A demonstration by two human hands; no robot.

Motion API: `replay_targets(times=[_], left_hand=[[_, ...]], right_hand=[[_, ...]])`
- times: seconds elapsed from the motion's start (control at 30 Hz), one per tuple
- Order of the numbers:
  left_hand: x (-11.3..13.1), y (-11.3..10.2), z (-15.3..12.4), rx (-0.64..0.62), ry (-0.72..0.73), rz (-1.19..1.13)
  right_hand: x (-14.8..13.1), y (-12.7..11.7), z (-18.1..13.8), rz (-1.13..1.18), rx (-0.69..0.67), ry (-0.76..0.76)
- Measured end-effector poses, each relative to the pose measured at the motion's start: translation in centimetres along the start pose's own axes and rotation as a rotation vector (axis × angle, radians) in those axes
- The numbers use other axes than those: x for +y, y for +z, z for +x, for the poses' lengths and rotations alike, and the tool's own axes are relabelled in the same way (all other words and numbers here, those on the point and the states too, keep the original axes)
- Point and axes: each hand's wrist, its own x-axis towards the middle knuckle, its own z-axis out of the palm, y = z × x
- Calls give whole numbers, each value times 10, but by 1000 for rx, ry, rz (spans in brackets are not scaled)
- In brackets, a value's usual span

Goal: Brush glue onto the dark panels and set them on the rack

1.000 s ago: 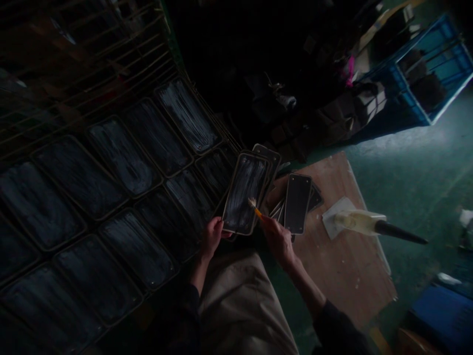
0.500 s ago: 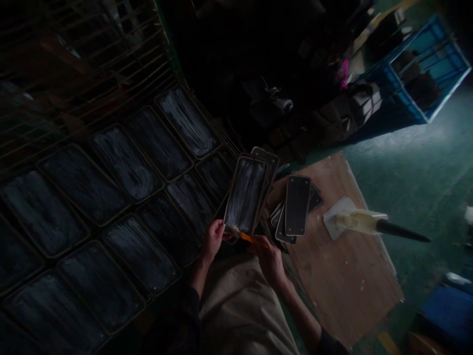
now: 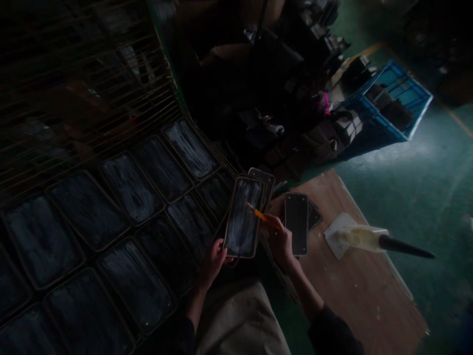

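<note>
My left hand [image 3: 214, 257] grips the lower left corner of a dark rectangular plate [image 3: 242, 222] with rounded corners. Streaks of a whitish, wet-looking coating cover the plate's face. In my right hand [image 3: 281, 242] is a brush [image 3: 260, 214] with an orange handle, its bristles touching the upper middle of the plate. Another dark plate [image 3: 269, 178] sticks out behind the held one. To the right, an uncoated plate [image 3: 296, 224] lies on top of others on a wooden board.
Several streaked plates [image 3: 135, 187] lie in rows at the left, beside a wire mesh rack [image 3: 121, 74]. On the wooden board [image 3: 364, 268] a pale bottle with a black nozzle [image 3: 365, 238] lies on a white pad [image 3: 334, 241]. A blue crate [image 3: 417, 116] stands on the green floor beyond.
My right hand has moved the brush from the plate's lower edge up to its upper middle. My left hand still grips the same corner. The whole view has shifted slightly.
</note>
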Motion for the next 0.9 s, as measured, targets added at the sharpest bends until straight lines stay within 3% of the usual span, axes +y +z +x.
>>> replay_targets(times=[0.2,0.27,0.4,0.5,0.67,0.8,0.9], left_hand=[[-2,0,0,-11,1,-26],[1,2,0,-18,-15,-31],[8,4,-4,12,-39,-51],[10,3,-7,19,-44,-96],[20,2,-14,-64,-35,-187],[49,8,-28,-216,18,-204],[70,5,-47,-223,59,-202]], right_hand=[[14,0,63,-40,167,-74],[8,3,68,-47,158,-94],[0,14,71,-71,15,-134],[4,14,75,-106,116,-93],[2,-9,61,-30,260,-66],[-6,-27,29,-78,412,-13],[-3,-34,6,-26,535,25]])
